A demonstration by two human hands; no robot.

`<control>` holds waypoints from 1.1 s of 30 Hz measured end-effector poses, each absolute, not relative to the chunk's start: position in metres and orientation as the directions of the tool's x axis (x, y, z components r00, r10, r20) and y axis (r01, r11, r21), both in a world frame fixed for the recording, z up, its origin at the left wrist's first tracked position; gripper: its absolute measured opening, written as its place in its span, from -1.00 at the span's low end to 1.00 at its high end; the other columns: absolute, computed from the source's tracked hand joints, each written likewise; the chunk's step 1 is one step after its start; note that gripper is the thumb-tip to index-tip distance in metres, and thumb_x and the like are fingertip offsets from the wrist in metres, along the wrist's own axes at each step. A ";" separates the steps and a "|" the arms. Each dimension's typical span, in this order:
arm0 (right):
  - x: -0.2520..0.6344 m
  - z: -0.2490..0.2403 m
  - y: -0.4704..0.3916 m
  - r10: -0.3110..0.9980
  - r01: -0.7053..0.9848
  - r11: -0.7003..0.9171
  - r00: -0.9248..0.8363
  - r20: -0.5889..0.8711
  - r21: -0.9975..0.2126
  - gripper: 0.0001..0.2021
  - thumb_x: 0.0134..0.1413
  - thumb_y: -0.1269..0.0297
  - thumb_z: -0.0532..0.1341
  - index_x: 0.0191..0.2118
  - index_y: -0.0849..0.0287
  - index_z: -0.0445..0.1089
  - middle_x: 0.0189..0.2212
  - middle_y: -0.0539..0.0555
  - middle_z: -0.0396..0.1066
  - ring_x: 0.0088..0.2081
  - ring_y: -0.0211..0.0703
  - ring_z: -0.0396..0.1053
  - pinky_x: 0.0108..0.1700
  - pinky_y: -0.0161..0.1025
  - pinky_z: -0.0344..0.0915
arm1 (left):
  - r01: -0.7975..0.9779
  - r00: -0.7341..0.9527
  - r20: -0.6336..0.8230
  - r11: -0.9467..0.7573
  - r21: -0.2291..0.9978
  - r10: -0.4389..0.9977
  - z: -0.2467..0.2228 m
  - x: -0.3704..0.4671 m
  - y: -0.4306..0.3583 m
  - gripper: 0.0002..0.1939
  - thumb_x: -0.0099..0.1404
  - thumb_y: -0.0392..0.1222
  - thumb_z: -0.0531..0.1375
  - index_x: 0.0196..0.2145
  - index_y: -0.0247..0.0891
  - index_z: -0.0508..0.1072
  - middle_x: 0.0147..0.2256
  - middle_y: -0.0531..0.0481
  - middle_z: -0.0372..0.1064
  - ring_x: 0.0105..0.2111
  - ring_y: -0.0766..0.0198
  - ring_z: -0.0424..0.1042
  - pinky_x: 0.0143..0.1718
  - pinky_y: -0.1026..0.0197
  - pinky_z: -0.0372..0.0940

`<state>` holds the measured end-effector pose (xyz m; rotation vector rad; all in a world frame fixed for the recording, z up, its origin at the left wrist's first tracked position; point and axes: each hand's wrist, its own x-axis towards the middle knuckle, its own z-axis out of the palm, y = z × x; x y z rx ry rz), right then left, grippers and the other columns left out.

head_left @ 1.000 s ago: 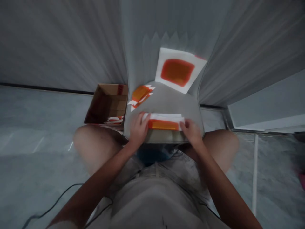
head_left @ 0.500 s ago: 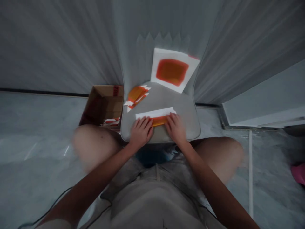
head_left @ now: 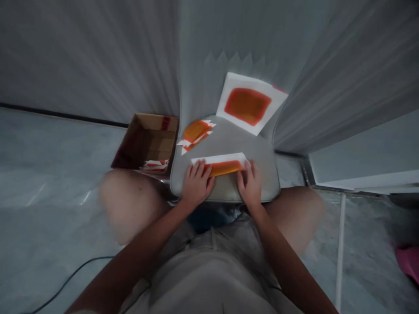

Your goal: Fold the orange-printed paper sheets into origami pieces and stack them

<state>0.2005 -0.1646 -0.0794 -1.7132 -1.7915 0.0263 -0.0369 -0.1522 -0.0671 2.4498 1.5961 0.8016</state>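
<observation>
A folded strip of white and orange paper (head_left: 225, 167) lies across the front of the grey chair seat (head_left: 225, 189). My left hand (head_left: 197, 183) rests on the strip's left end, fingers stretched out flat over it. At the right end is my right hand (head_left: 251, 181), its thumb and fingers apart around the paper's corner; whether it presses on the paper is hard to tell. Further back, a white sheet with an orange-red square (head_left: 248, 105) leans against the chair's backrest. Folded orange and white paper pieces with pointed ends (head_left: 195, 134) sit at the seat's left side.
An open cardboard box (head_left: 160, 141) stands on the floor left of the chair, with several red and white paper pieces (head_left: 155, 165) inside. Grey curtains (head_left: 98, 61) hang behind. A black cable (head_left: 72, 272) crosses the floor at left, and a pink object (head_left: 409, 261) lies far right.
My right hand has drawn off the paper's top toward its right corner, uncovering more of the orange strip. My left hand stays at the left end. The view has shifted slightly.
</observation>
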 end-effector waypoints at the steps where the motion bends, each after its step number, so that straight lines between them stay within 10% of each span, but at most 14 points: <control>1: 0.200 -0.078 -0.165 0.904 0.898 0.179 0.011 0.426 -0.401 -0.45 0.46 0.06 0.06 0.44 0.15 0.18 0.42 0.36 0.15 0.43 0.25 0.12 0.39 0.34 0.12 | 0.820 0.311 0.361 -0.440 0.366 0.879 -0.066 -0.037 -0.152 -0.49 0.53 -0.05 0.08 0.35 -0.23 0.35 0.40 -0.28 0.17 0.43 -0.17 0.12 0.41 -0.37 0.03; 33: 0.198 -0.077 -0.162 0.917 0.906 0.243 -0.098 0.386 -0.346 -0.53 0.45 0.16 0.03 0.35 0.14 0.31 0.31 0.30 0.34 0.38 0.21 0.19 0.37 0.34 0.15 | 0.784 0.377 0.358 -0.500 0.368 0.854 -0.065 -0.041 -0.157 -0.56 0.48 -0.19 0.12 0.27 -0.13 0.45 0.31 -0.14 0.35 0.37 -0.05 0.26 0.45 -0.30 0.01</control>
